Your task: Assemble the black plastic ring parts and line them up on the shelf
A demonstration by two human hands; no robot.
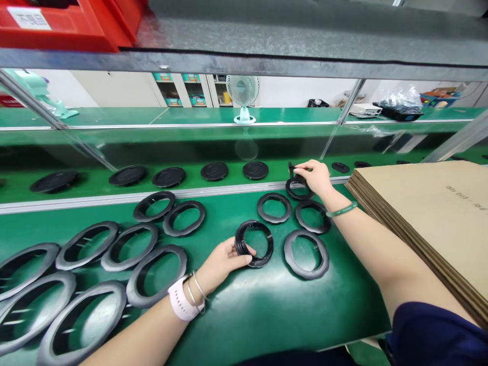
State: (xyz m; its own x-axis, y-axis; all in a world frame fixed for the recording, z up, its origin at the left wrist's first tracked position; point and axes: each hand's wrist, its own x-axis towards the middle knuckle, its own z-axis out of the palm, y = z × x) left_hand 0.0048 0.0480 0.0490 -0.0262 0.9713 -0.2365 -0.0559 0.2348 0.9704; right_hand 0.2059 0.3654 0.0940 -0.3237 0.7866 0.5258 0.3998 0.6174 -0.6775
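My left hand (pixel 223 262) grips the left edge of a black plastic ring (pixel 254 243), tilted up off the green bench mat (pixel 267 310). My right hand (pixel 314 177) reaches forward to the far edge of the mat and closes on a small black part (pixel 292 172), just above another black ring (pixel 298 191). Three more black rings lie flat between my hands (pixel 274 207) (pixel 312 216) (pixel 306 253). A white watch and bracelets sit on my left wrist; a green bangle is on my right.
Several grey-black rings (pixel 87 244) are spread over the mat at left. Black discs (pixel 214 171) ride the green conveyor belt (pixel 95 185) beyond a metal rail. A stack of cardboard sheets (pixel 427 218) lies at right. A small fan (pixel 243 96) stands behind.
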